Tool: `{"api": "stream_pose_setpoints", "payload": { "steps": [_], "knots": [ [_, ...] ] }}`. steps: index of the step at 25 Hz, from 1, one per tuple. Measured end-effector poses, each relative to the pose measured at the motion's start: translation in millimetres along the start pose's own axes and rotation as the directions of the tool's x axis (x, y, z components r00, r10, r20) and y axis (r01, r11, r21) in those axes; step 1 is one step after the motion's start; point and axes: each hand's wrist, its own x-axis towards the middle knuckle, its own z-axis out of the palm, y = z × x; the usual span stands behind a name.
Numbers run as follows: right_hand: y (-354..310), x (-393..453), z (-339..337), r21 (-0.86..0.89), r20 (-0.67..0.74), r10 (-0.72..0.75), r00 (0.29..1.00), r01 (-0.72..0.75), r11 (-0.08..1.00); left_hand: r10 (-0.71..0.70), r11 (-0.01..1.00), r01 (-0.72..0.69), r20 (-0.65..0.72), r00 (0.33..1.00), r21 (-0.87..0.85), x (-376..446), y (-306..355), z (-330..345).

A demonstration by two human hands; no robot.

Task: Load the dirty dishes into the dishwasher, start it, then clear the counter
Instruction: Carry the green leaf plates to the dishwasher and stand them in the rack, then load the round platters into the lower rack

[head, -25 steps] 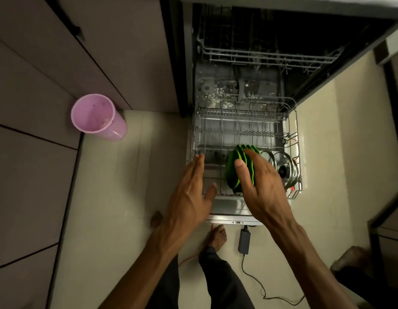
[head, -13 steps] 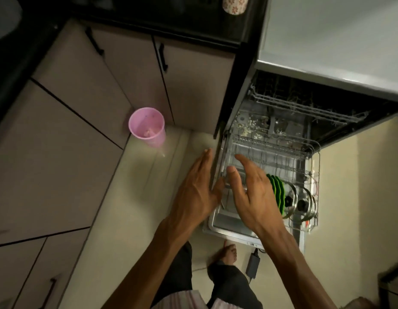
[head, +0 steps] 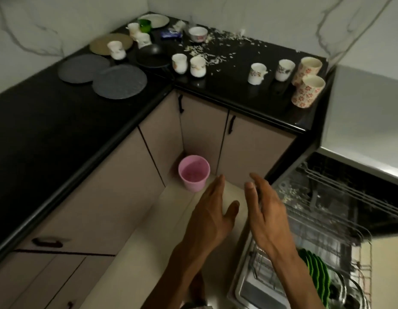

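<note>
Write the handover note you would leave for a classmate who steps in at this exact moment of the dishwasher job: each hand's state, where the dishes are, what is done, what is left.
Left hand and right hand: both open, holding nothing, raised above the floor beside the dishwasher.
Done: green plates stand in the pulled-out lower rack, with what look like glass lids beside them.
On the black counter: two grey plates, a beige plate, a dark pan, white cups, two floral mugs, a bowl, scattered food scraps.
A pink bucket stands on the floor in the corner.
Left: load all counter dishes, start the machine, clear the counter.
</note>
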Motion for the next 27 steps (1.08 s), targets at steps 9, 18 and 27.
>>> {"api": "stream_pose_setpoints", "payload": {
  "steps": [9,18,27],
  "knots": [
    [-51,59,38,0.104,0.099,-0.143,0.985,0.133,0.986,-0.102,0.995,0.098,-0.211,0.972,-0.028,40,-22,-56],
    [-61,153,48,0.018,0.235,-0.227,0.945,0.229,0.973,-0.097,0.995,0.092,-0.312,0.945,-0.032,111,-13,-107],
    [-77,218,76,0.014,0.304,-0.305,0.903,0.315,0.949,-0.136,0.991,0.116,-0.404,0.904,-0.072,165,-31,-142]
  ]
}}
